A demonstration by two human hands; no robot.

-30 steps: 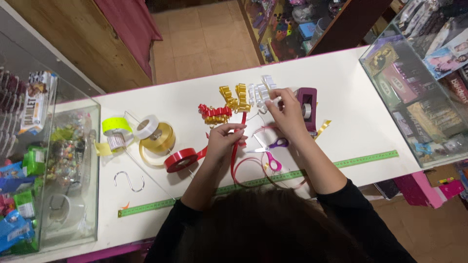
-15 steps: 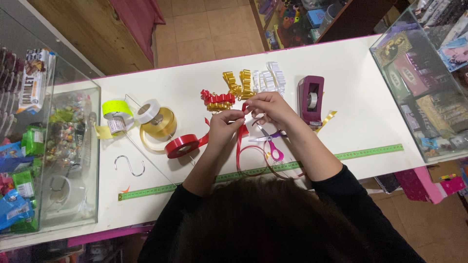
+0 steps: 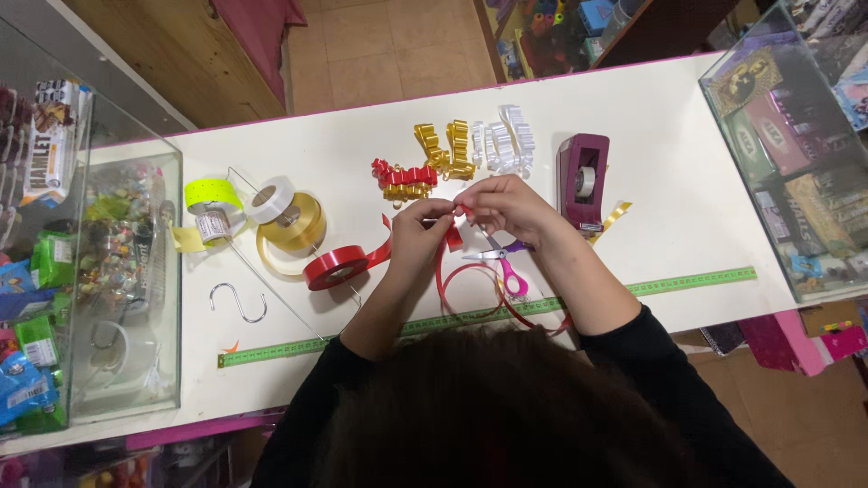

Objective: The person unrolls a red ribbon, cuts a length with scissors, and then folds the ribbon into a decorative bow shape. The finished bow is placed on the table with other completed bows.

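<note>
Partly hidden red ribbon (image 3: 449, 237), left hand (image 3: 418, 237), right hand (image 3: 506, 206), pinching it

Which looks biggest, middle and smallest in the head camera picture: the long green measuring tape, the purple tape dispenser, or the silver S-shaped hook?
1. Long green measuring tape
2. Purple tape dispenser
3. Silver S-shaped hook

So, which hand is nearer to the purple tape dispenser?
Right. The right hand is just beside the tape dispenser, to its left in the picture. The left hand is farther away, beyond the right hand, near the red ribbon roll.
</note>
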